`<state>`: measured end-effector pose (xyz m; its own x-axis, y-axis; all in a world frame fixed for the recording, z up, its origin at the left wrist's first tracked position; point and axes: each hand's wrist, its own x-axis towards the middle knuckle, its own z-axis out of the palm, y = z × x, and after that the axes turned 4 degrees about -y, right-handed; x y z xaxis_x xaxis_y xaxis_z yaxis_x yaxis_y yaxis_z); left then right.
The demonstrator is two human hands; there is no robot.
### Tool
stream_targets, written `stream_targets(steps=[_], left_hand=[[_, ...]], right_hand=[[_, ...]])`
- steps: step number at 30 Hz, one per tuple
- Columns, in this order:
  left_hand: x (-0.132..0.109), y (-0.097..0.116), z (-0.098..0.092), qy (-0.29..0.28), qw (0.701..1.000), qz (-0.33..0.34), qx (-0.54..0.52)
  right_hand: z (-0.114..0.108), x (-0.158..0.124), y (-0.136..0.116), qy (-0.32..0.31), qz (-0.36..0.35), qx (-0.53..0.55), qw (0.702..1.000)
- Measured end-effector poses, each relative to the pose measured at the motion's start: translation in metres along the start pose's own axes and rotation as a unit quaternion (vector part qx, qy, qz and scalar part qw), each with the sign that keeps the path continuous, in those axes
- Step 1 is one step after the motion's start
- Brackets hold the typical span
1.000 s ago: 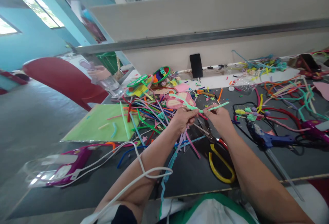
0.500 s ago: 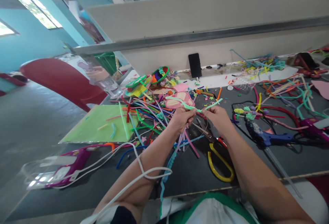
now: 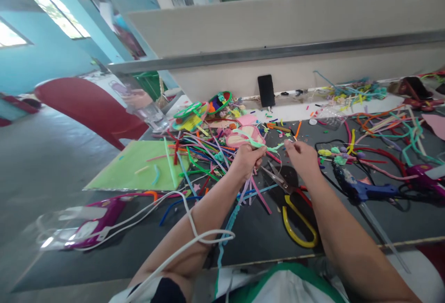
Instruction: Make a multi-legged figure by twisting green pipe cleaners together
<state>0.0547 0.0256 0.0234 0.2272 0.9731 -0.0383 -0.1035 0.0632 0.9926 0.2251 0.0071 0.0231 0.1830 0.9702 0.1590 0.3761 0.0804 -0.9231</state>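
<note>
My left hand (image 3: 247, 158) is closed around a bundle of thin foam strips, purple and pink ends hanging below the fist, and it pinches a mint-green pipe cleaner (image 3: 257, 143) that curls up to the left. My right hand (image 3: 301, 157) pinches the other end of that green pipe cleaner, fingers pressed together just right of the left hand. Both hands hover over a dark tabletop (image 3: 253, 233). Yellow-handled scissors (image 3: 295, 215) lie just below the hands.
A heap of coloured strips and pipe cleaners (image 3: 205, 150) lies left of the hands beside a green foam sheet (image 3: 139, 170). A blue glue gun (image 3: 361, 189) and a purple glue gun (image 3: 422, 173) lie at right, a pink glue gun (image 3: 93, 224) at left. A black phone (image 3: 266, 90) leans on the back wall.
The long free end of the green pipe cleaner that stuck out past my right hand is gone from view; my right fingers now hold it short, closer to the left hand.
</note>
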Motion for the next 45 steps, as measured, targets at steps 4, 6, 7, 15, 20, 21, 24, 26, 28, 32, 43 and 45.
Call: stream_targets(steps=[4, 6, 7, 15, 20, 21, 24, 26, 28, 32, 43, 45], left_hand=[[0.001, -0.001, -0.003, 0.016, 1.0, 0.001, 0.01], [0.002, -0.001, -0.003, 0.024, 1.0, 0.004, 0.016], [0.002, -0.001, -0.003, 0.025, 0.999, 0.007, 0.019], [0.002, -0.004, -0.001, 0.02, 0.997, 0.015, 0.069], [0.001, -0.005, -0.001, 0.025, 0.997, 0.029, 0.064], [0.001, -0.005, 0.0, 0.025, 0.997, 0.029, 0.07], [-0.002, -0.002, 0.001, 0.025, 0.995, 0.019, 0.09], [-0.002, -0.001, 0.001, 0.023, 0.996, 0.014, 0.088], [-0.002, 0.0, 0.001, 0.019, 0.996, 0.009, 0.081], [-0.001, 0.001, -0.001, 0.01, 0.998, -0.016, 0.057], [0.0, -0.002, -0.002, -0.018, 0.997, -0.064, 0.026], [-0.001, -0.002, -0.002, -0.015, 0.997, -0.064, 0.03]], right_hand=[[0.004, -0.007, -0.002, 0.1, -0.223, -0.159, 0.956], [0.009, -0.011, -0.002, 0.082, -0.272, -0.215, 0.934], [0.012, -0.012, -0.001, 0.077, -0.28, -0.241, 0.926], [0.018, -0.017, -0.002, 0.04, -0.247, -0.325, 0.912], [0.02, -0.016, -0.003, 0.003, -0.213, -0.304, 0.929], [0.02, -0.015, -0.002, -0.011, -0.198, -0.288, 0.937], [0.021, -0.009, 0.002, -0.072, -0.128, -0.185, 0.972], [0.019, -0.006, 0.003, -0.121, -0.061, -0.08, 0.987], [0.018, -0.004, 0.004, -0.156, -0.007, 0.001, 0.988], [0.015, -0.004, 0.001, -0.156, -0.023, -0.028, 0.987], [0.023, -0.023, -0.005, 0.013, -0.212, -0.323, 0.922], [0.023, -0.024, -0.004, 0.018, -0.215, -0.322, 0.922]])
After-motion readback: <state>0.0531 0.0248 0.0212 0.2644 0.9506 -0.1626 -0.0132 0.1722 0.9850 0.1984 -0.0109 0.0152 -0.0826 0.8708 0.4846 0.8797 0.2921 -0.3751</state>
